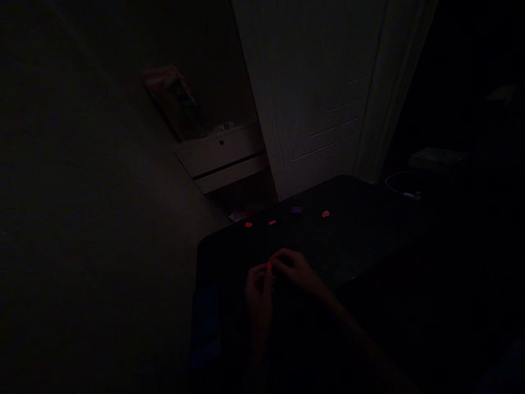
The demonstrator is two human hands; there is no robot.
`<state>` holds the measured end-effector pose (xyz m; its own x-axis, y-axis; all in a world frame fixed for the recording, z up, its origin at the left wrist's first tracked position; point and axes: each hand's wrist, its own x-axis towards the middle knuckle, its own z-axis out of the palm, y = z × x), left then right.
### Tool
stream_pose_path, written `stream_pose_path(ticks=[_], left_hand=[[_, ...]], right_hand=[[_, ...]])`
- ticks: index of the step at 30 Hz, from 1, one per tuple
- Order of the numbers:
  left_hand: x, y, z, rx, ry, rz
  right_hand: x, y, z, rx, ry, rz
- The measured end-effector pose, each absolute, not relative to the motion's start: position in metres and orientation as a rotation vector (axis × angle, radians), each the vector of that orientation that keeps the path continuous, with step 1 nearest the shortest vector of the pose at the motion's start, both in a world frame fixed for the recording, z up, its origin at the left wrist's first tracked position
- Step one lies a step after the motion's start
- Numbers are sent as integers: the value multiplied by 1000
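In the dim light, my left hand (pixel 259 282) pinches a small orange-red piece (pixel 269 265) between thumb and fingertips, above the dark table (pixel 340 241). My right hand (pixel 293 267) meets it from the right, its fingers closed at the same piece. The piece's kind is too small and dark to make out. Beyond my hands lie a small orange lump (pixel 248 225), a short orange bar (pixel 272 222) and a cluster of orange bits (pixel 325 214). Between the bar and the cluster sits a small purple block (pixel 296 210).
A blue object (pixel 205 323) lies along the table's left edge. Behind the table stand a pale door (pixel 315 98) and a drawer unit (pixel 225 158). To the right, a white cable (pixel 400 175) curls near the table's far corner. A wall rises at left.
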<state>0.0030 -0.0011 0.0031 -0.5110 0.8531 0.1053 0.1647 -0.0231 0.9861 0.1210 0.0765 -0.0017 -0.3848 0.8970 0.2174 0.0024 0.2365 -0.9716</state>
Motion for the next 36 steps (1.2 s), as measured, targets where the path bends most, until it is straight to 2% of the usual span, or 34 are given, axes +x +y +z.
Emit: stream_pose_path(ticks=[36], left_hand=[[1, -1, -1, 1077, 1685, 1574]], right_hand=[[122, 76, -2, -863, -1633, 1279]])
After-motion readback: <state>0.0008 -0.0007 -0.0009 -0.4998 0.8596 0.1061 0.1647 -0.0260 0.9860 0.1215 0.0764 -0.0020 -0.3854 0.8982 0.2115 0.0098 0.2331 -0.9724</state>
